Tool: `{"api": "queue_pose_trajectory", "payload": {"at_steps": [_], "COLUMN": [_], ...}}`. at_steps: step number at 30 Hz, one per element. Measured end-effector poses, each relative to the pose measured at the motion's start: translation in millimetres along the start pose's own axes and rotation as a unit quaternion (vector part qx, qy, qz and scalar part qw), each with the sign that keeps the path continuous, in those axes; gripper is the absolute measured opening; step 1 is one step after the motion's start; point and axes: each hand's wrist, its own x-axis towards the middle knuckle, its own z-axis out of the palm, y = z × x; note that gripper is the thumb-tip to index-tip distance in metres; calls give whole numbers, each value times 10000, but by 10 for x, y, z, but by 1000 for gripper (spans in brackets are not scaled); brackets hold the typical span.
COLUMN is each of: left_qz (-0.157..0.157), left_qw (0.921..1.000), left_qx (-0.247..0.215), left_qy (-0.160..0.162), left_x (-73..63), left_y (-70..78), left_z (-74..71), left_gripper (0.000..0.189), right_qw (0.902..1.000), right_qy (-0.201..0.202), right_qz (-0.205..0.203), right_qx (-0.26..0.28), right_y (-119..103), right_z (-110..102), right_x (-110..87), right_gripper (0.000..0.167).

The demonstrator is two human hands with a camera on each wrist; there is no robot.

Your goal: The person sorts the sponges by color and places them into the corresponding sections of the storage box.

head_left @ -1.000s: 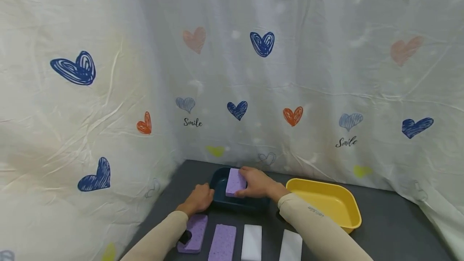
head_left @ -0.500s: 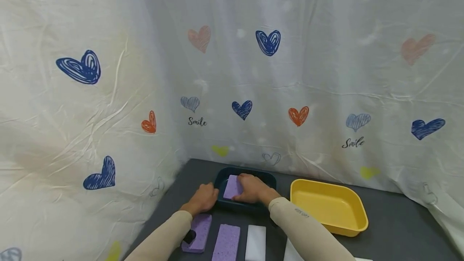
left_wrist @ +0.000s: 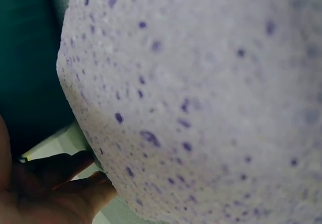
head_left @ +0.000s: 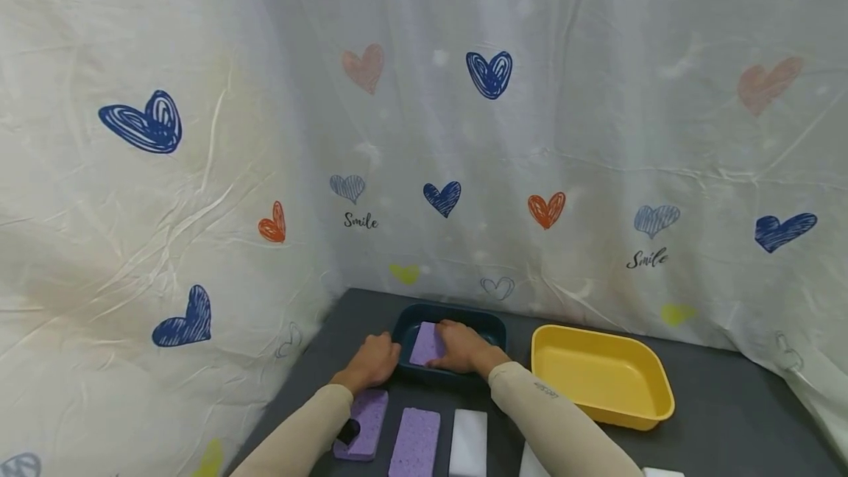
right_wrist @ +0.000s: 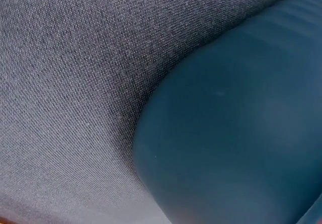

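A purple sponge [head_left: 425, 344] lies inside the dark teal tray [head_left: 490, 321] at the back of the table. My right hand [head_left: 460, 346] holds that sponge by its right side, thumb at the near edge. At the tray's left end, my left hand [head_left: 373, 361] grips the rim with curled fingers. In the left wrist view the left hand [left_wrist: 60, 196] shows at the lower left, and a porous purple sponge [left_wrist: 176, 103] on the table fills most of the picture. The right wrist view has only the tray's outer wall [right_wrist: 226, 123]; the right hand's grip is hidden there.
A yellow tray [head_left: 599, 370] stands right of the teal one. In front lie two more purple sponges, one partly under my left forearm [head_left: 372, 418] and another [head_left: 416, 440] beside it. White blocks [head_left: 469, 440] continue that row rightward. A heart-printed curtain [head_left: 490, 153] hangs behind.
My right hand has lowered the purple sponge into the teal tray, and over the last half second it has hardly moved. The left hand stays at the tray's left end.
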Motion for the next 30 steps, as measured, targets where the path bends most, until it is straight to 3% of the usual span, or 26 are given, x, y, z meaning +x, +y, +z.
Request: {"api": "queue_pose_trajectory", "payload": {"at_steps": [7,19,23,30], "left_qz": [30,90,172,131], "left_qw": [9999,9996,9995,9995], "left_qx": [-111,-255,-250,-177], "left_qy": [-87,-117,-115,-210], "left_x": [-25,-259,-210,-49], "left_y": [106,337,297,96], "left_z": [-72,-364,-345,-156], "left_gripper": [42,38,40,48], "right_qw": [9998,9989,9990,9993], "right_qy": [-145,-378,-373,-270], "right_qz": [149,193,130,-124], "right_qx": [63,207,197,213], "right_y": [21,11,-1,-64], "right_z": [-101,-423,-523,-660], "right_x": [-58,-214,-262,-433], "right_gripper": [80,87,88,88]}}
